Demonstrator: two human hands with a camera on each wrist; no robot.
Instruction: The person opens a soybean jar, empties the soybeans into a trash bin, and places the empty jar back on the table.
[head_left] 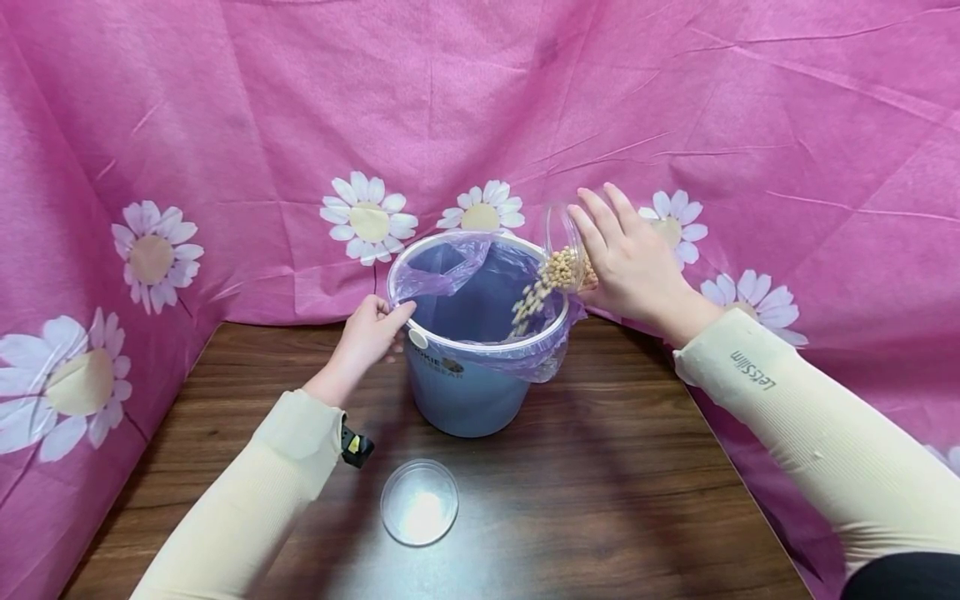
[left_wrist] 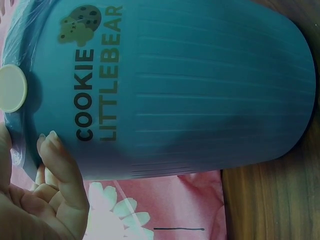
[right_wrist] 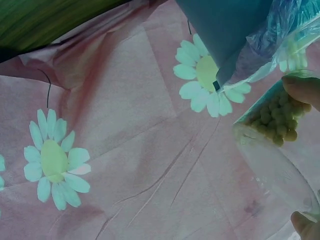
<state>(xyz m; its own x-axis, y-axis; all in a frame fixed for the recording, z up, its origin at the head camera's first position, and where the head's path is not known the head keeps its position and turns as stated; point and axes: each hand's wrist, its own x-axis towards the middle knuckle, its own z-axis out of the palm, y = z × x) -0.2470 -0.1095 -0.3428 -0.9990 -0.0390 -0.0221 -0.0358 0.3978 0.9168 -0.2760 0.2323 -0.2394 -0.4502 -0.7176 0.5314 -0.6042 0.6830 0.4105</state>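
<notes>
A blue bucket-shaped trash can (head_left: pixel 468 400) with a white rim stands on the table, lined with a purple plastic bag (head_left: pixel 450 271). My left hand (head_left: pixel 369 333) pinches its rim on the left, thumb on top and fingers below outside. Over the right side of the rim, my right hand (head_left: pixel 630 262) grips a clear plastic jar (head_left: pixel 558 225), tipped with its mouth toward the can. Round tan beans (head_left: pixel 562 268) spill out in a stream into the can. In the right wrist view, some beans (right_wrist: pixel 280 117) are still inside the tilted jar.
A clear round lid (head_left: pixel 420 502) lies on the wooden table (head_left: pixel 600 500), in front of the can. Pink cloth (head_left: pixel 480 100) with white daisies hangs behind and along both sides. A small black device (head_left: pixel 357 446) is at the left wrist.
</notes>
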